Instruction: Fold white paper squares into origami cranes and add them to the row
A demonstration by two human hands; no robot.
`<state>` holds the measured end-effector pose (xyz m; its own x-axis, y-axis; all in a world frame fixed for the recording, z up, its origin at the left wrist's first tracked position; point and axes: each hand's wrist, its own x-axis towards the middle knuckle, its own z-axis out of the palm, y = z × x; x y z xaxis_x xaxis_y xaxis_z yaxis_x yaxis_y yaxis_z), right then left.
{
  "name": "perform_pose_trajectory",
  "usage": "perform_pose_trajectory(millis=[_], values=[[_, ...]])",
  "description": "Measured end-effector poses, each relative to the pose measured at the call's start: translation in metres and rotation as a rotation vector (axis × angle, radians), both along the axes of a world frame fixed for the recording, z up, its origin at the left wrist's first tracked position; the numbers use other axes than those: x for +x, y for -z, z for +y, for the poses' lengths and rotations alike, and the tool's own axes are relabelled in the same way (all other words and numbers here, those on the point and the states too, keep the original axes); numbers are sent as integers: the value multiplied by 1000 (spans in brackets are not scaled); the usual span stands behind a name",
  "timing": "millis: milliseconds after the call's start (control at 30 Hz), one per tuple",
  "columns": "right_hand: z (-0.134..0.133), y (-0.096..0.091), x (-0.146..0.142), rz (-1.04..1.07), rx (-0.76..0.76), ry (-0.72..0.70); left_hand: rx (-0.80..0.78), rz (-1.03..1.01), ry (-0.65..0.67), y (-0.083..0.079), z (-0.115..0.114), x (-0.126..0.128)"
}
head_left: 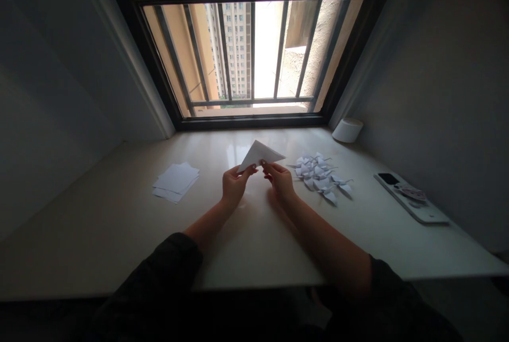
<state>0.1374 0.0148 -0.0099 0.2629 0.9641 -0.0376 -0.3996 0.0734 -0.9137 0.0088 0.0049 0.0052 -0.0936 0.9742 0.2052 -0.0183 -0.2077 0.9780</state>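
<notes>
A sheet of white paper point(259, 153), folded into a triangle with its point upward, is held up above the table. My left hand point(235, 184) pinches its lower left corner between thumb and fingers. Along its lower edge, near the middle, my right hand point(279, 178) grips it with thumb and fingertips. To the left lies a loose stack of square white paper sheets point(176, 180). On the right, close to my right hand, sits a cluster of several small folded paper cranes point(318, 172).
A pale, glossy table point(222, 257) reaches back to a barred window point(254, 55). A white cylinder point(347, 130) stands in the back right corner. Along the right side lies a flat white device with a dark panel point(413, 199), with a small item on top. Walls close both sides.
</notes>
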Motion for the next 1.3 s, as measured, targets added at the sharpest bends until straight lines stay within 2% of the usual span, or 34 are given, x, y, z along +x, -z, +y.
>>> perform_pose_trajectory(millis=[167, 333, 667, 767, 967, 1300], values=[[5, -6, 10, 14, -21, 70, -30, -40, -58, -3, 2, -1], [5, -9, 11, 5, -27, 71, -31, -49, -60, -2, 2, -1], [9, -9, 16, -35, 54, 14, -77, -43, -66, 0, 5, -3], [10, -7, 17, -69, 73, 37, -85, -44, -64, 1, 5, -3], [13, -2, 19, -86, 1, 105, -84, -45, -88, 3, 7, -4], [10, -6, 20, 112, -74, -57, -124, -80, -84, 7, 12, -7]])
